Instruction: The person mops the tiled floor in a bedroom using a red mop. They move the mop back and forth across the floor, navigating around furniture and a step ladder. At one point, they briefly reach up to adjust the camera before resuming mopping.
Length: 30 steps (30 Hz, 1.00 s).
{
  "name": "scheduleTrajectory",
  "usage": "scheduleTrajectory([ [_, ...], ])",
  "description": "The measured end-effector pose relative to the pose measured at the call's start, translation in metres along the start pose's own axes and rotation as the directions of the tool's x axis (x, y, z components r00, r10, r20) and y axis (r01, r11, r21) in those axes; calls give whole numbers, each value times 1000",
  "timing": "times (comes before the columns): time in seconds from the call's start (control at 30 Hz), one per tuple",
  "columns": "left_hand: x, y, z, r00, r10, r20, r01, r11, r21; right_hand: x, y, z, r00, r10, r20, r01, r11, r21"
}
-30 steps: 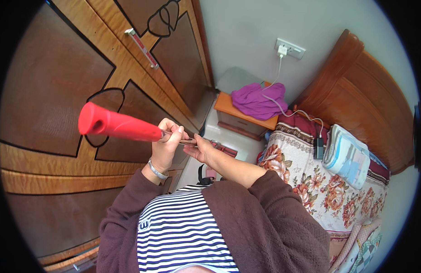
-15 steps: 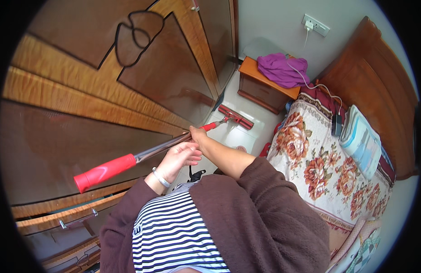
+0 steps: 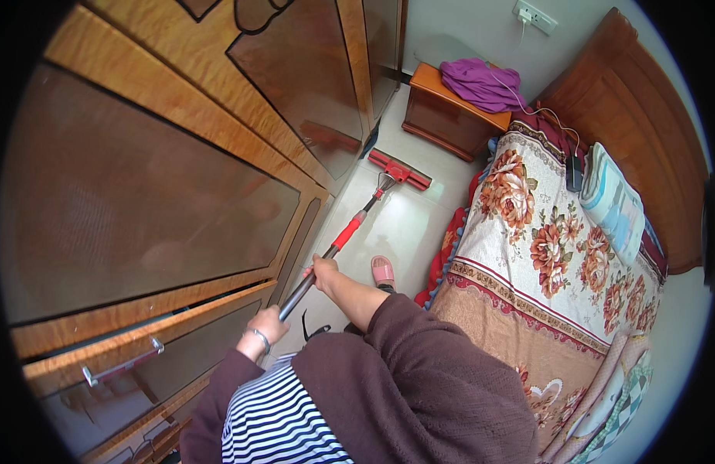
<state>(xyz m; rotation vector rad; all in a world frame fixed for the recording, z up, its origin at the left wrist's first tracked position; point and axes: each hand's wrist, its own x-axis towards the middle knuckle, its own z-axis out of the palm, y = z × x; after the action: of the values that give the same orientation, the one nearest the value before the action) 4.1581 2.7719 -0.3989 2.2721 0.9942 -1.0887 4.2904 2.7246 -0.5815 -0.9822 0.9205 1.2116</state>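
Observation:
A mop [image 3: 347, 233] with a red-and-grey pole slants away from me. Its wide red head [image 3: 400, 171] rests on the pale tiled floor, between the wardrobe and the bed. My right hand [image 3: 322, 273] is wrapped round the pole just below the red sleeve. Closer to my body, my left hand [image 3: 268, 325], with a silvery bracelet at its wrist, is closed round the pole too. The pole's near end, past this hand, is hidden.
On the left stands a wooden wardrobe [image 3: 141, 193] with a drawer handle [image 3: 124, 361]. A bed with a floral cover [image 3: 554, 240] fills the right. A nightstand [image 3: 442, 124] bearing purple cloth [image 3: 483, 85] is at the far wall. My pink slipper [image 3: 382, 269] shows on the floor.
My left hand, free and half open before, has closed round the pole. The pole has swung from lying crosswise to pointing away from me, and its red end grip is out of sight.

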Motion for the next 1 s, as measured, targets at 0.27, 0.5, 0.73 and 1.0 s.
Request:
scheduleTrajectory([
  [0.27,-26,34,-25,998,-58,40,58,998,-4,2,-11,-7,953,-147,-265,136,989,-58],
  [0.5,20,85,-16,995,85,50,-85,996,-9,14,-87,-65,894,-269,-357,228,961,-155],
  [0.73,72,127,-21,985,174,16,-175,979,108,38,-134,-86,874,-263,-410,297,955,20],
  [1.0,85,113,-17,991,136,-5,-136,990,40,56,-139,-66,864,-267,-428,262,962,-71],
])
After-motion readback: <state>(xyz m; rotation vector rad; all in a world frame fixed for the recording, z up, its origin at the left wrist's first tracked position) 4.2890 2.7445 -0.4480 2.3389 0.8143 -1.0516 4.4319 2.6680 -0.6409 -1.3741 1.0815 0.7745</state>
